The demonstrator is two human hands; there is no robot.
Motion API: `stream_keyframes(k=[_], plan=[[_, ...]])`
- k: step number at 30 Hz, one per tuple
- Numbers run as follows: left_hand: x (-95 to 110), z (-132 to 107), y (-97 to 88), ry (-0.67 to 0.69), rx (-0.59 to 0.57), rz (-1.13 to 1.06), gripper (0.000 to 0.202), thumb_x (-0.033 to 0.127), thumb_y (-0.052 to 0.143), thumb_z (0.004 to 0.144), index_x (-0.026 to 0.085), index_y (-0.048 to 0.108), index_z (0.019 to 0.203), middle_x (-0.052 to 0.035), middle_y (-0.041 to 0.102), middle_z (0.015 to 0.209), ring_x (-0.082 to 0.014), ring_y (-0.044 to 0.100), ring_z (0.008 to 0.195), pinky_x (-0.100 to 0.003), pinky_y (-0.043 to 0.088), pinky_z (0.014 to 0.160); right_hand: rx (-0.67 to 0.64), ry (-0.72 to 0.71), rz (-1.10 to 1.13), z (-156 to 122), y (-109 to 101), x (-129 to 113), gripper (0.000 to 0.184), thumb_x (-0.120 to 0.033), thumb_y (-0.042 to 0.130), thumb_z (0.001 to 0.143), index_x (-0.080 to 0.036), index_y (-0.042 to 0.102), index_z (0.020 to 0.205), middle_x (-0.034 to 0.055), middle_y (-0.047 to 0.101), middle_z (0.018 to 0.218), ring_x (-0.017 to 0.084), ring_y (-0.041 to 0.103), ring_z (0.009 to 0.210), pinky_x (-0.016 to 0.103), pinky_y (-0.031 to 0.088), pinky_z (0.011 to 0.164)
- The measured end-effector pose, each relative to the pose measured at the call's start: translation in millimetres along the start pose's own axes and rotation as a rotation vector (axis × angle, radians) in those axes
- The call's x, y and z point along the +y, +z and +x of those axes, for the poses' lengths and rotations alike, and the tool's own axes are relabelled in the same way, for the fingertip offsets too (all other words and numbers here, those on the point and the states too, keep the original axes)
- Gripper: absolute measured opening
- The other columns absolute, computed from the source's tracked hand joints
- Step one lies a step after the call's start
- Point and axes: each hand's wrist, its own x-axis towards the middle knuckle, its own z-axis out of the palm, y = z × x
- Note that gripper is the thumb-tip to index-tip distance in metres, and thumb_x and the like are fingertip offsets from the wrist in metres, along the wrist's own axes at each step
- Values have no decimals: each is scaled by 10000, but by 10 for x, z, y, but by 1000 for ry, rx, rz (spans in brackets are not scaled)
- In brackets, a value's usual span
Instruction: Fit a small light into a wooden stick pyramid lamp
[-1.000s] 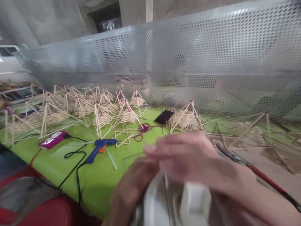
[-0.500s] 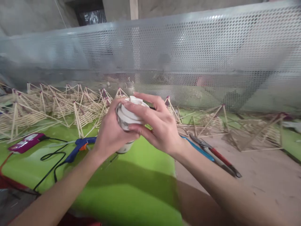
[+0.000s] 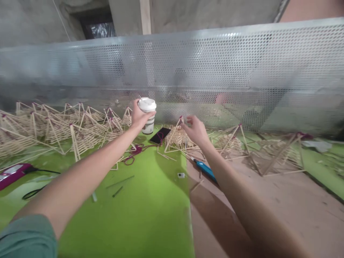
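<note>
My left hand (image 3: pixel 137 117) is stretched far forward, gripping a paper cup with a white lid (image 3: pixel 147 114) just above or on the green table surface (image 3: pixel 139 215), near the perforated metal screen. Beside the cup lies a dark phone (image 3: pixel 160 135). My right hand (image 3: pixel 195 129) reaches out with fingers spread, holding nothing, right next to the peak of a stick pyramid (image 3: pixel 177 137). A purple cord (image 3: pixel 133 153) trails on the green surface below the cup.
Several stick pyramids (image 3: pixel 53 129) crowd the left; more stand at the right (image 3: pixel 271 150). A blue-handled tool (image 3: pixel 204 169) lies under my right forearm. A magenta device (image 3: pixel 12 172) with a black cable is at the far left. The perforated metal screen (image 3: pixel 215 71) closes the back.
Both hands held the cup close in front of me; now the left arm has carried it far forward to the screen. The right hand let go and moved toward a stick pyramid.
</note>
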Motion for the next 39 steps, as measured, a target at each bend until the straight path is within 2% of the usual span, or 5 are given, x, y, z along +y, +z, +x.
stream_keyframes(k=[10, 23, 26, 31, 39], plan=[[-602, 142, 444, -144, -11, 149, 891, 301, 890, 704, 245, 398, 1445, -117, 613, 1478, -279, 619, 1336, -391, 461, 1159, -132, -23, 8, -30, 158, 119, 182, -286, 605, 878, -220, 561, 714, -12, 563, 669, 162, 486, 658, 272, 324, 629], [-479, 49, 472, -153, 16, 316, 1108, 314, 858, 743, 151, 187, 1610, -225, 357, 1663, -365, 332, 1570, -532, 268, 1279, 117, 120, 205, 131, -53, 309, 301, -450, 597, 835, -179, 701, 754, -31, 435, 587, 148, 375, 606, 288, 284, 587], [-330, -152, 437, 35, 56, 477, 930, 327, 752, 860, 156, 221, 1605, -227, 298, 1672, -397, 231, 1595, -596, 209, 1281, 221, 146, 220, 189, -93, 377, 284, -429, 596, 830, -173, 715, 804, -23, 474, 616, 148, 393, 616, 287, 301, 598], [-303, -511, 471, 227, -689, 751, 437, 353, 598, 971, 174, 595, 1369, -183, 635, 1364, -362, 621, 1258, -505, 519, 1074, 358, 187, 217, 238, -165, 466, 185, -351, 639, 797, -178, 706, 799, -28, 519, 616, 142, 432, 595, 294, 340, 623], [-534, -827, 490, 155, -854, 847, 655, 609, 495, 999, 173, 583, 1480, -224, 619, 1442, -422, 615, 1267, -544, 564, 986, 415, 225, 145, 206, -185, 552, 210, -362, 614, 849, -185, 695, 771, -11, 579, 612, 159, 501, 599, 302, 366, 640]])
